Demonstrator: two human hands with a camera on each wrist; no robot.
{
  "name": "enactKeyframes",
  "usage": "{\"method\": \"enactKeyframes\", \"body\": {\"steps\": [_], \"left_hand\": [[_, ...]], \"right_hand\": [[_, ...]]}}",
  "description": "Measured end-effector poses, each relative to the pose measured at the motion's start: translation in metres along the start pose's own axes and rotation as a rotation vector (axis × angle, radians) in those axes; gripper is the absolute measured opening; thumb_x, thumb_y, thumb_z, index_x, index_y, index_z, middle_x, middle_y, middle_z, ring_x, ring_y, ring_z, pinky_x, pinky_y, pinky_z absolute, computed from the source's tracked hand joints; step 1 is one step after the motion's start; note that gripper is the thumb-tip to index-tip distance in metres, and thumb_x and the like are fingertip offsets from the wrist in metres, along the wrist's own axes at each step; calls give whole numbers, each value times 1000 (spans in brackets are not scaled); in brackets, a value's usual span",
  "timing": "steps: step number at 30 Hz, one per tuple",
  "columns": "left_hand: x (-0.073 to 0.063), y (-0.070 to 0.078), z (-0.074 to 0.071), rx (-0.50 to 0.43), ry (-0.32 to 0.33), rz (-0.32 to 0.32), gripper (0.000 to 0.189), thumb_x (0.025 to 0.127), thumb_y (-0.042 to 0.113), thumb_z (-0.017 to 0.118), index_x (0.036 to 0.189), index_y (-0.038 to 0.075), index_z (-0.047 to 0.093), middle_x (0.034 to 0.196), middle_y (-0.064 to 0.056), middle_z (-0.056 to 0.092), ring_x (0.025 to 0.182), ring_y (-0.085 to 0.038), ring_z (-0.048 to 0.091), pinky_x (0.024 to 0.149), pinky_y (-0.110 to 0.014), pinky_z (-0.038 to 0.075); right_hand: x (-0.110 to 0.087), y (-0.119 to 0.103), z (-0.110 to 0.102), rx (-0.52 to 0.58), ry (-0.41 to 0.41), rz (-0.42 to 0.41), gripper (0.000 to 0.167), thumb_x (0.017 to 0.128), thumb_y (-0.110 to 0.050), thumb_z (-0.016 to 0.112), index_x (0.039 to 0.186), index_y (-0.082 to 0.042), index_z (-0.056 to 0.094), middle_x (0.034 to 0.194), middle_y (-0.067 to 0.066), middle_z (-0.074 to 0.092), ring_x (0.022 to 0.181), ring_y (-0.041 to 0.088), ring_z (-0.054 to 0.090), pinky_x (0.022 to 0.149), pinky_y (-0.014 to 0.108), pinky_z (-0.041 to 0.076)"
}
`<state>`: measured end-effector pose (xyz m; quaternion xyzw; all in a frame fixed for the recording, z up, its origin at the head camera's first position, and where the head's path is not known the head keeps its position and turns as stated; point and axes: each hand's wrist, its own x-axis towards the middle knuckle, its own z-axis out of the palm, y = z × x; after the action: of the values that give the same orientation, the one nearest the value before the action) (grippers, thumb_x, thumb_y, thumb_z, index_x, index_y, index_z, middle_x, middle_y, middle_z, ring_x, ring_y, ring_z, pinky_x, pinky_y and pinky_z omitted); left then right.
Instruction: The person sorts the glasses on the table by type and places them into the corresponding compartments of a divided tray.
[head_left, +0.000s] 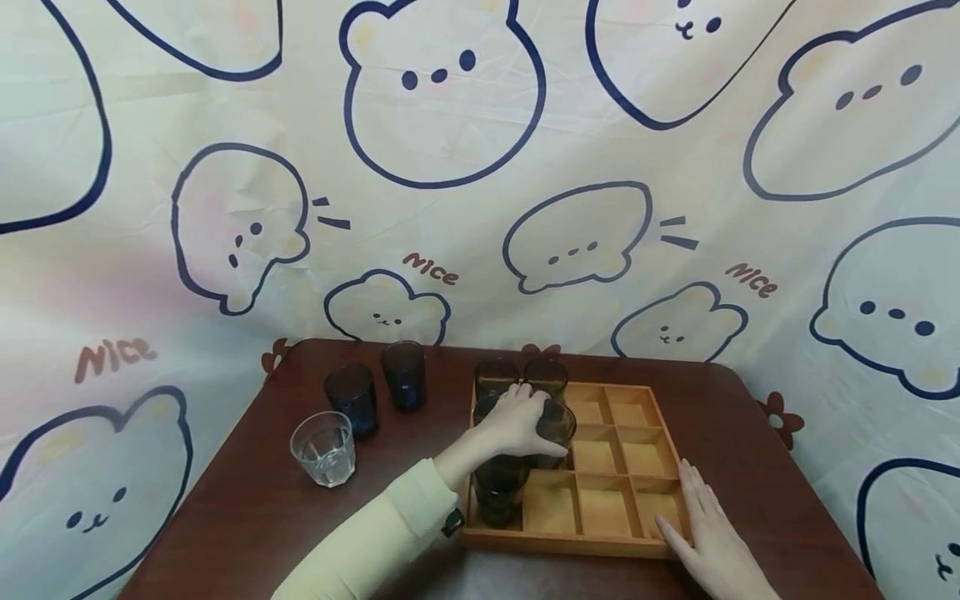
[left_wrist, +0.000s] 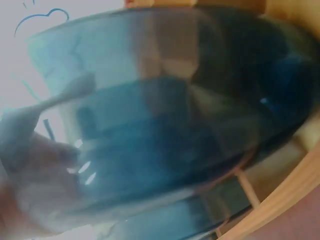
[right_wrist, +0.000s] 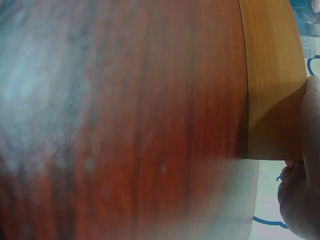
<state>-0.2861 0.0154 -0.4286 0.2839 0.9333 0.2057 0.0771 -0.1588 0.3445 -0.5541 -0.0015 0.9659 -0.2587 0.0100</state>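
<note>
My left hand reaches over the left part of a wooden divided tray. Its thumb and fingers grip a dark glass by the rim, in the second column, middle row. Around it in the tray stand more dark glasses: one at the front left, two at the back, and one partly hidden under the hand. A blue-tinted glass fills the left wrist view, the left hand blurred beside it. My right hand, fingers extended, rests against the tray's front right side.
Left of the tray stand a clear faceted glass and two dark blue glasses, a nearer one and a farther one. They are on a dark brown table. A curtain printed with cartoon bears hangs behind the table.
</note>
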Motion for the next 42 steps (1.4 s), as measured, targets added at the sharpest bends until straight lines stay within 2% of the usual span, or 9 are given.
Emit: {"method": "enactKeyframes", "body": {"steps": [2,8,15,20,24,28,32,37,42], "left_hand": [[-4,-3,-8,-68,-4,25,84,97,51,82,161,4,52,164,-23,52,159,-41,44,129,-57,43],[-20,-30,-33,-220,128,68,73,101,47,78,161,13,54,158,-18,57,146,-35,54,119,-58,51],[-39,-91,-55,-280,406,-115,83,100,35,81,167,7,41,166,-27,44,154,-47,44,124,-67,43],[-48,-137,-60,-295,499,-207,95,97,42,82,169,3,33,165,-33,39,153,-53,40,121,-72,44],[-54,-156,-64,-373,486,-252,104,96,43,83,173,4,25,173,-34,29,159,-53,32,124,-75,37],[-58,-160,-67,-464,451,-312,106,98,37,81,175,5,16,178,-31,19,165,-50,24,131,-72,30],[-54,-165,-64,-486,456,-339,107,99,35,81,175,5,13,179,-31,15,166,-48,22,133,-69,29],[-45,-172,-67,-415,434,-357,111,97,33,84,175,2,11,178,-34,13,166,-53,20,130,-71,33],[-37,-178,-75,-248,316,-384,117,94,32,87,174,-3,9,176,-39,17,162,-58,26,128,-72,36]], "right_hand": [[0,0,-1,-1,-2,3,111,107,-66,58,175,1,2,180,36,8,165,60,13,136,70,5],[0,-1,-2,-49,5,-5,111,107,-66,59,175,1,3,179,37,13,162,61,19,123,81,26],[0,-2,-4,-77,23,-26,110,108,-63,59,175,1,2,177,39,17,160,63,24,119,82,30],[0,-2,-4,-66,33,-35,109,108,-62,60,175,1,3,178,38,16,160,63,23,119,82,30],[0,-1,-4,-55,39,-41,108,108,-62,60,175,0,3,178,37,15,161,62,22,118,82,30],[-1,1,-3,-29,46,-61,106,109,-60,60,176,-2,1,179,36,13,162,62,19,120,82,28],[-2,3,-3,0,50,-86,103,110,-56,60,177,-5,-1,181,34,10,164,61,16,120,83,26],[-3,2,-2,-30,59,-84,103,110,-56,60,177,-6,0,181,34,13,163,61,20,117,83,31],[-4,2,-2,-36,60,-80,104,109,-57,61,177,-6,1,181,33,14,162,61,21,116,83,32]]}}
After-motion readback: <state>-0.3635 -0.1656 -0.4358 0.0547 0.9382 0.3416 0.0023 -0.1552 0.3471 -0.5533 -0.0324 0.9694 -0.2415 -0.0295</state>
